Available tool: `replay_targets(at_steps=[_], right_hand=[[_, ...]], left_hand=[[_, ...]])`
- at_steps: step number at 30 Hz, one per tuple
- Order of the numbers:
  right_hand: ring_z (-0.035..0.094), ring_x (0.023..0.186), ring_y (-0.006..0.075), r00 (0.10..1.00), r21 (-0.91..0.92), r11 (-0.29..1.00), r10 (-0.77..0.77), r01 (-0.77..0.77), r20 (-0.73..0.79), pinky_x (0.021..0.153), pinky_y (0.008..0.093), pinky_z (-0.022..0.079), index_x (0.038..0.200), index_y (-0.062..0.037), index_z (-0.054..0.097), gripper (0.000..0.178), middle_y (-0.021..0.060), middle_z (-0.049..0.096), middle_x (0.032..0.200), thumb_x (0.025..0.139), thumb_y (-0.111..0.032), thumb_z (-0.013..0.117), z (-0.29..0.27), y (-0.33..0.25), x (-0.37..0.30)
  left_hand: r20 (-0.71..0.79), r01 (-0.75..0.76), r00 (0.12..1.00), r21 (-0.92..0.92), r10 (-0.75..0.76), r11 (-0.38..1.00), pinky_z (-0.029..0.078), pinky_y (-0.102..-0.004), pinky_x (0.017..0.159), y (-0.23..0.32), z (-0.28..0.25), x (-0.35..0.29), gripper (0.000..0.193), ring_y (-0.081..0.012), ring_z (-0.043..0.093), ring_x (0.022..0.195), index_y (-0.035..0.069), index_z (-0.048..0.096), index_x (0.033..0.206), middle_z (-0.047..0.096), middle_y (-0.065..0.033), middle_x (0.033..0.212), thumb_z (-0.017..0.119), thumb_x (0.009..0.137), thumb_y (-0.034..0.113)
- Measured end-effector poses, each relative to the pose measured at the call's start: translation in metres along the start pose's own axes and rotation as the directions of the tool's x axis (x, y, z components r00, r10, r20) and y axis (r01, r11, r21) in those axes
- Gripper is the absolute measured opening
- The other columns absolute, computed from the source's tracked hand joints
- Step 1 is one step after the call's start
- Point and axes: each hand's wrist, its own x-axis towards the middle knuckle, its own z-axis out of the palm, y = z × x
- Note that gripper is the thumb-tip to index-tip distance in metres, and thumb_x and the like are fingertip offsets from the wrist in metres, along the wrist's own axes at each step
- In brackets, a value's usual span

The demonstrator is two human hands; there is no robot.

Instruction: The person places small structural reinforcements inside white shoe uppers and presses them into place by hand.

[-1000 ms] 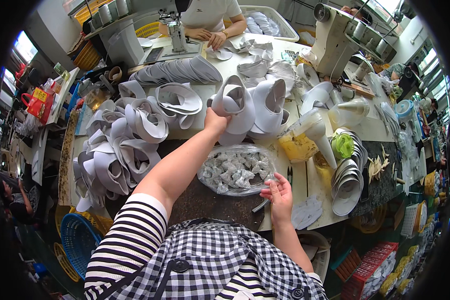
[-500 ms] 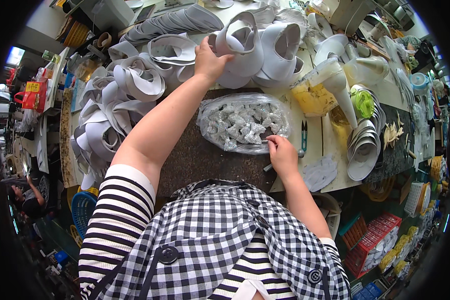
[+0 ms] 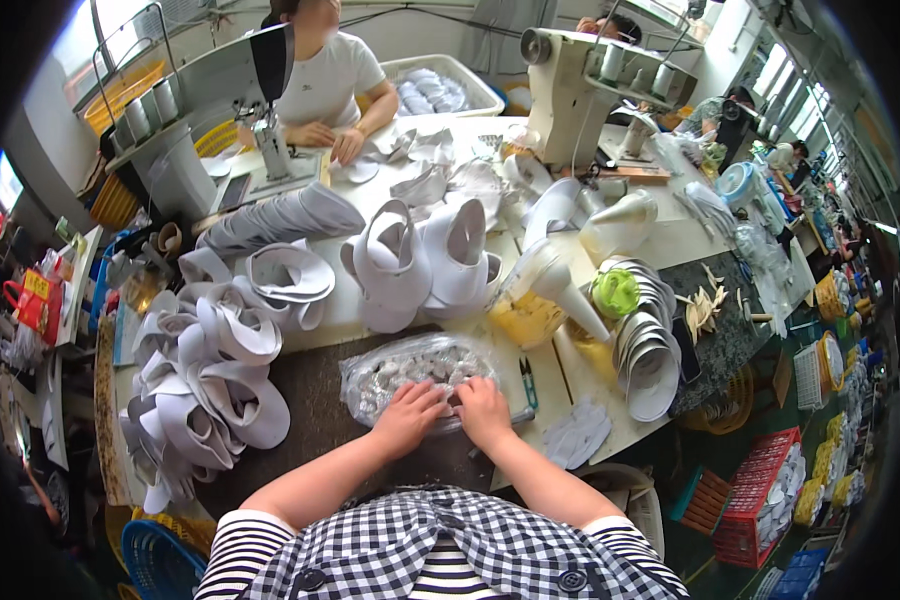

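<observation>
Left hand (image 3: 407, 413) rejoined right hand (image 3: 485, 408); both (fingers loosely spread) press one bag (image 3: 410, 368).

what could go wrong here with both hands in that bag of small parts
1. The clear plastic bag of small pale pieces lies open under the left hand and right hand; a careless pull could spill pieces over the dark mat.
2. The small green-handled snips lie right beside the right hand and might nick it.
3. The heap of white curved shoe uppers crowds the left forearm, so an elbow could knock it.
</observation>
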Motion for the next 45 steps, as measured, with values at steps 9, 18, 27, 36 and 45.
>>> replay_targets(at_steps=[9, 18, 27, 36, 45], right_hand=[[0.059, 0.086, 0.0291, 0.997, 0.033, 0.999, 0.016, -0.019, 0.072, 0.072, 0.0412, 0.049, 0.082, -0.0102, 0.062, 0.02, 0.0078, 0.06, 0.085, 0.07, -0.021, 0.073, 0.008, 0.024, -0.001], [0.058, 0.09, 0.0303, 0.996, 0.12, 0.991, -0.06, 0.053, 0.059, 0.074, 0.0409, 0.048, 0.095, -0.0112, 0.063, 0.024, 0.0097, 0.057, 0.093, 0.073, -0.019, 0.07, 0.03, 0.007, 0.02], [0.059, 0.087, 0.0309, 0.999, 0.222, 0.974, 0.024, -0.034, 0.049, 0.073, 0.0405, 0.05, 0.098, -0.0124, 0.063, 0.022, 0.0085, 0.057, 0.091, 0.077, -0.019, 0.067, 0.02, -0.009, 0.027], [0.059, 0.087, 0.0294, 0.993, 0.31, 0.945, -0.114, 0.099, 0.03, 0.072, 0.0377, 0.048, 0.086, -0.0079, 0.063, 0.011, 0.0091, 0.058, 0.089, 0.077, -0.014, 0.067, 0.02, 0.003, 0.026], [0.062, 0.08, 0.0288, 0.996, 0.472, 0.881, 0.026, 0.019, -0.088, 0.071, 0.0348, 0.05, 0.091, -0.0047, 0.066, 0.011, 0.0123, 0.064, 0.086, 0.08, -0.006, 0.064, 0.023, 0.005, 0.031]], left_hand=[[-0.159, 0.006, 0.987, -0.116, -0.025, 0.993, 0.04, -0.0402, 0.095, -0.009, -0.013, -0.007, 0.013, -0.0251, 0.055, 0.104, 0.009, 0.058, 0.088, 0.059, -0.006, 0.098, 0.061, 0.075, 0.012], [-0.095, 0.115, 0.987, -0.138, -0.128, 0.984, 0.041, -0.04, 0.092, -0.005, -0.016, -0.006, 0.033, -0.0253, 0.055, 0.101, 0.013, 0.062, 0.1, 0.059, -0.0063, 0.098, 0.072, 0.071, 0.025], [-0.067, 0.087, 0.994, -0.038, -0.089, 0.996, 0.041, -0.0385, 0.086, -0.009, -0.009, -0.005, 0.025, -0.024, 0.054, 0.096, 0.015, 0.063, 0.095, 0.058, -0.0044, 0.092, 0.069, 0.072, 0.024], [-0.179, 0.078, 0.979, -0.118, -0.098, 0.99, 0.041, -0.0374, 0.084, -0.013, -0.005, -0.004, 0.012, -0.0239, 0.055, 0.089, 0.016, 0.059, 0.081, 0.056, -0.0026, 0.087, 0.066, 0.074, 0.021], [-0.116, 0.085, 0.989, -0.037, -0.089, 0.996, 0.04, -0.0386, 0.087, -0.011, -0.01, -0.003, 0.016, -0.0247, 0.053, 0.094, 0.013, 0.058, 0.081, 0.055, -0.0054, 0.089, 0.066, 0.074, 0.026]])
